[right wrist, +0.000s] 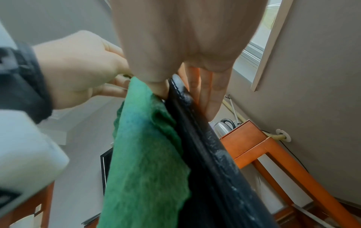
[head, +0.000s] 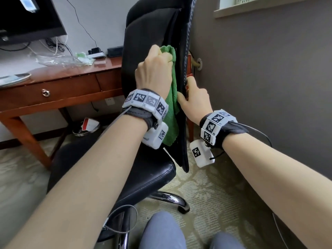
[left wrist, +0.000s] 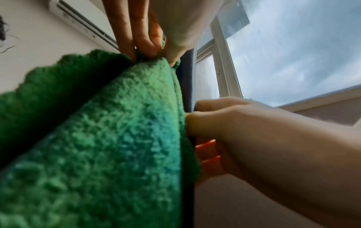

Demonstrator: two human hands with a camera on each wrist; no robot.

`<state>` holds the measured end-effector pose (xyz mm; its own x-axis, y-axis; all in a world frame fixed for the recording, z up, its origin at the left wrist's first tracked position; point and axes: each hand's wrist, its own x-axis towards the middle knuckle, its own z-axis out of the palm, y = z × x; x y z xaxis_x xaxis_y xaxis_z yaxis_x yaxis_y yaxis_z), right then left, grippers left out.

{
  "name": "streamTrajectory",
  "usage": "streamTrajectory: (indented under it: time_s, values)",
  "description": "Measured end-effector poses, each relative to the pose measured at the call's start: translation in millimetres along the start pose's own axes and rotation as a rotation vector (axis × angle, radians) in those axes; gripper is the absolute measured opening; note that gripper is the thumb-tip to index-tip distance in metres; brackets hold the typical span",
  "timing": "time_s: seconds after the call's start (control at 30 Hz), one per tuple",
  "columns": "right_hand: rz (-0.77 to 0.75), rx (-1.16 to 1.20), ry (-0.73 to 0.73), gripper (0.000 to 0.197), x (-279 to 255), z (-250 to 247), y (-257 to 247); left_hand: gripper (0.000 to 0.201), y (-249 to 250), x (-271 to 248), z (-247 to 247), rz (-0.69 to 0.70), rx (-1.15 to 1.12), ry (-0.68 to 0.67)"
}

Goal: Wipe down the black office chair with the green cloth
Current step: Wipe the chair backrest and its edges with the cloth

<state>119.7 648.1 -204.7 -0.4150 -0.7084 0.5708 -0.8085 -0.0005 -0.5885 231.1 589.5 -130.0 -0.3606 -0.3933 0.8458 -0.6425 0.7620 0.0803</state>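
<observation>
Green terry fills the middle of the head view: our left hand (head: 154,71) has its fingers curled tight round a bunched top of the green cloth (head: 172,112) and holds it against the backrest of the black office chair (head: 154,33). The rest of the cloth hangs down the backrest past our left wrist. Our right hand (head: 195,100) grips the rear edge of that backrest, thumb on the near face, the other fingers wrapped behind and out of sight. The chair stands turned side-on to us, its seat low at the left, between the wooden desk (head: 59,87) and the grey wall (head: 260,69). A dark monitor (head: 30,20) stands on the desk.

From the left wrist, we see the cloth (left wrist: 109,138) up close, its top gathered under our left fingers (left wrist: 144,38), which pinch the fabric. Just beside it our right hand (left wrist: 244,123) clasps the dark chair edge (left wrist: 187,86), with a window (left wrist: 293,54) behind.

From the right wrist, our right fingers (right wrist: 210,95) lie straight along the far side of the worn black edge (right wrist: 207,146), the thumb on the near side next to the cloth (right wrist: 144,162). Our left hand (right wrist: 78,69) is closed on the cloth's top. The desk's corner (right wrist: 248,143) shows beyond the chair.
</observation>
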Motion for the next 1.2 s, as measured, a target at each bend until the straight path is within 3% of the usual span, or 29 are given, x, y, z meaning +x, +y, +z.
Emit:
streamTrajectory:
  time_s: [0.23,0.53,0.67,0.83,0.9,1.03,1.2]
  values:
    - [-0.016,0.023,0.002,0.035,-5.9,-2.1,-1.8,0.018,-9.0,-51.3,8.7,-0.088,-0.084,0.03]
    - [-0.052,-0.001,0.02,0.033,-8.9,-4.4,-5.1,0.018,-3.6,-23.7,-1.8,-0.109,-0.089,0.13]
    - [-0.062,0.005,0.019,0.033,-10.6,-4.5,-3.9,0.02,9.3,0.9,-2.5,-0.036,-0.065,0.213]
    - [-0.066,-0.01,0.018,0.036,-11.0,-4.6,-2.5,0.032,6.0,7.3,8.4,0.077,0.173,0.206]
    - [-0.076,-0.015,0.029,0.034,-11.6,-4.0,-1.6,0.026,-2.5,4.8,6.6,0.208,0.251,0.225]
    - [-0.068,-0.014,0.032,0.034,-10.6,-4.2,-3.1,0.007,-20.2,-4.5,-0.3,0.47,0.451,0.125]
    - [-0.066,-0.019,0.026,0.034,-6.4,-3.9,-4.0,0.007,-31.2,-7.0,-2.5,0.563,0.509,0.087]
